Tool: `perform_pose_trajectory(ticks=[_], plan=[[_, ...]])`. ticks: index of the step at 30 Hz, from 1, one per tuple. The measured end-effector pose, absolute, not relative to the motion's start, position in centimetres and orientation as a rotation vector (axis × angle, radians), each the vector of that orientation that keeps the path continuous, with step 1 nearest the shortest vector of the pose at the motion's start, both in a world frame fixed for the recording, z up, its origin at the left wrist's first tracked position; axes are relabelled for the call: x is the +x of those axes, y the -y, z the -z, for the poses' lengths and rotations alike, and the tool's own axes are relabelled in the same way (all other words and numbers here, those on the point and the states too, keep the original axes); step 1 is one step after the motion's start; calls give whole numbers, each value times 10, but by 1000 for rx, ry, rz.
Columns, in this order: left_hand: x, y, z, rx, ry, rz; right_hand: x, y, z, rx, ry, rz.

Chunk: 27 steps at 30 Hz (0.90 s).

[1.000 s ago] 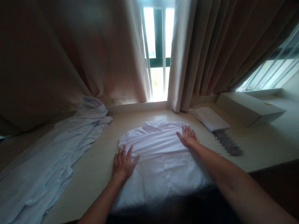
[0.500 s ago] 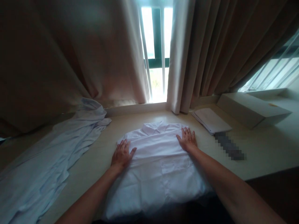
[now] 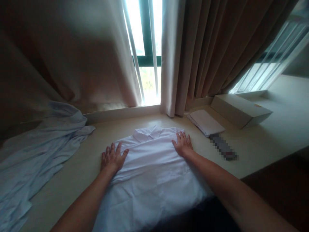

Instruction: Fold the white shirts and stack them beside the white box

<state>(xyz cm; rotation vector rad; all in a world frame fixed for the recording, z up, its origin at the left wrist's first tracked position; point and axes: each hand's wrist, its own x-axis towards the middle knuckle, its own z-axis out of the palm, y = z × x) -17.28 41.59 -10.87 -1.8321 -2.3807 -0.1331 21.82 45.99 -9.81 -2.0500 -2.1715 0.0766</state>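
On white shirt point(image 3: 149, 167): both hands flat

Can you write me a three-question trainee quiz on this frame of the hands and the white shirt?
1. True or false: both hands lie flat and open on the white shirt.
2. What lies on the table to the left of the white shirt?
A. a crumpled light blue garment
B. a pair of shoes
C. a stack of plates
3. Which way does the shirt's collar point: toward the window or toward the person?

Key
1. True: the left hand presses the shirt's left edge, the right hand its right edge.
2. A: the light blue garment.
3. Toward the window.
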Motion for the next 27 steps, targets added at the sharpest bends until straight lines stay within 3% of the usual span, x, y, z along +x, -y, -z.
perform_pose_trajectory(ticks=[6, 11, 17, 23, 27], plan=[[-174, -417, 109, -1839, 2365, 131, 192, -486, 79, -1760, 2477, -107], [-175, -418, 112, -1823, 2384, 130, 162, -510, 78, -1805, 2482, -367], [-174, -416, 111, -1818, 2396, 143, 200, -512, 84, -2036, 2324, -283], [-172, -414, 107, -1844, 2390, 154, 239, -450, 73, -1718, 2487, -49], [-167, -411, 96, -1815, 2341, 238, 252, -384, 85, -1692, 2506, -126]])
